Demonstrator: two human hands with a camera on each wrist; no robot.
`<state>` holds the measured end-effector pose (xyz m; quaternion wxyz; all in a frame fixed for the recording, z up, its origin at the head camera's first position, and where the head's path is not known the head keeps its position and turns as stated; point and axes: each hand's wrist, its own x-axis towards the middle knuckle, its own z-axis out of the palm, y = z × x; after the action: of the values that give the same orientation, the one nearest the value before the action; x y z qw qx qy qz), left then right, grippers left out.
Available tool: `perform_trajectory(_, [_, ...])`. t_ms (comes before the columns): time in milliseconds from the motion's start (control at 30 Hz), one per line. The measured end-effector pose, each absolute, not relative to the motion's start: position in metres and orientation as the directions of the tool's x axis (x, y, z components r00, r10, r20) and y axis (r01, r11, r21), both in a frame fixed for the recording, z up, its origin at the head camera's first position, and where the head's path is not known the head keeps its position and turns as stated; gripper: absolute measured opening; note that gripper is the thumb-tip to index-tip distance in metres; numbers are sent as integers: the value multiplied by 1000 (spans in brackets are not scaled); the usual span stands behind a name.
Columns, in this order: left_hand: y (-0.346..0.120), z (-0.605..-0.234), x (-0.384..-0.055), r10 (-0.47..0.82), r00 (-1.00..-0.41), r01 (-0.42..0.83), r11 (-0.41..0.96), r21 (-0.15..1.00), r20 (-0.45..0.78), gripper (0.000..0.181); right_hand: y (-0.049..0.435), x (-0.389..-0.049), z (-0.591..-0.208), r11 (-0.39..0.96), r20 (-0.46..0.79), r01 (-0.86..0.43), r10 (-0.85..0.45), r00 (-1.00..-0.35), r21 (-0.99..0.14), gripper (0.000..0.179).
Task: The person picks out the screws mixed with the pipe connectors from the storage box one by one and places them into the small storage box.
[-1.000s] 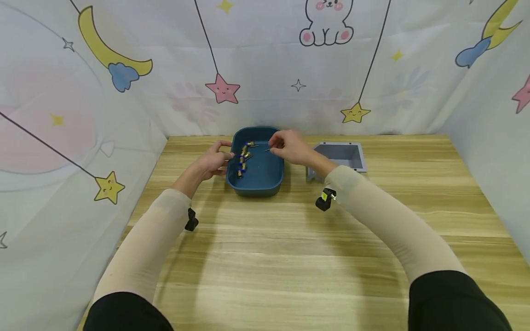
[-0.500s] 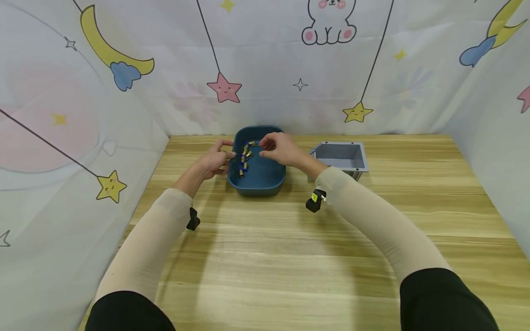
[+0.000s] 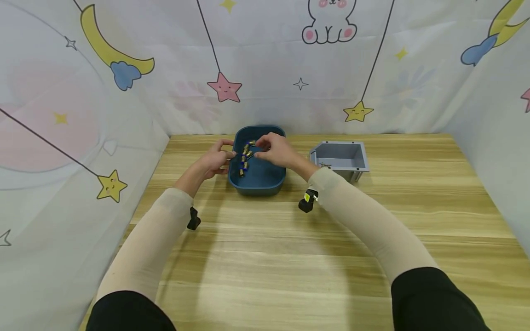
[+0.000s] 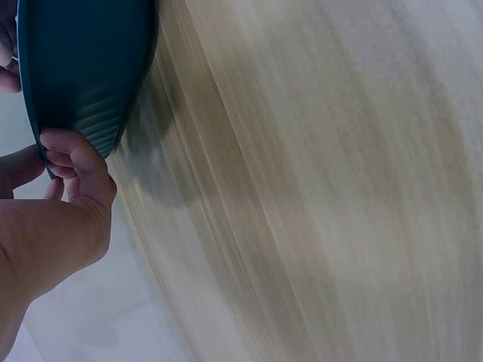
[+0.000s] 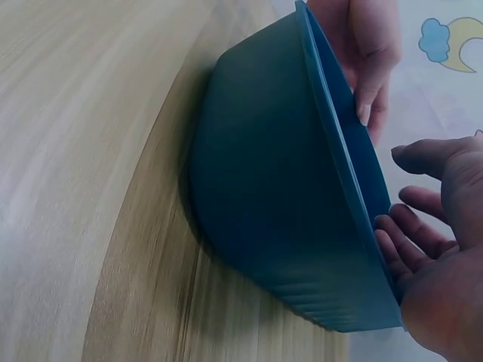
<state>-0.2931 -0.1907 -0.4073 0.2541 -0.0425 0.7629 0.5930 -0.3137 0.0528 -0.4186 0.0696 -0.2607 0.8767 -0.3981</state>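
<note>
While fittings (image 3: 242, 165) lie in the bin (image 3: 256, 191), your right hand (image 3: 278, 149) hovers with nothing in its grasp

Because a few thin pins (image 3: 325, 165) lie in the box (image 3: 348, 151) and the brass-and-blue fittings lie in the bin, your sorting looks partly done. The fittings gather along the bin's left side, too small to count surely, and your right hand hides part of the floor beside them, so you cannot tell whether more pins lie underneath. What is left seems to be whatever you mean to pick out of that cluster. The bin stands on the surface (image 3: 265, 257), with the box to its right, well apart from it.

Your right fingers (image 5: 419, 228) are loosely bent and spread, thumb well away from them, and you hold nothing that shows. They hang over the bin; whether they touch its rim is unclear. Your left hand (image 3: 213, 161) pinches the bin's left rim, thumb on the inner side and curled fingers against the outside.
</note>
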Motion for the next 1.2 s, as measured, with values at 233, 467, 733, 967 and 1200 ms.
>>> perform_trajectory(233, [-191, -407, -293, 222, -860, -390, 294, 873, -459, 50, 45, -315, -419, 521, 83, -359, -479, -874, -775, 39])
perform_trajectory(467, [-195, -421, -299, 196, -881, -361, 309, 880, -431, 45, 35, -317, -422, 523, 65, -306, -428, -901, -796, 44])
perform_trajectory(733, [-195, -421, -299, 193, -880, -369, 300, 880, -434, 46, 27, -319, -421, 514, 27, -215, -347, -937, -831, 49])
perform_trajectory(967, [-194, -418, -298, 200, -872, -378, 303, 875, -447, 46, 19, -322, -427, 471, 12, -169, -319, -948, -866, 48])
perform_trajectory(1200, [-193, -419, -300, 198, -876, -379, 282, 881, -440, 45, 13, -322, -437, 462, -15, -107, -251, -968, -881, 39])
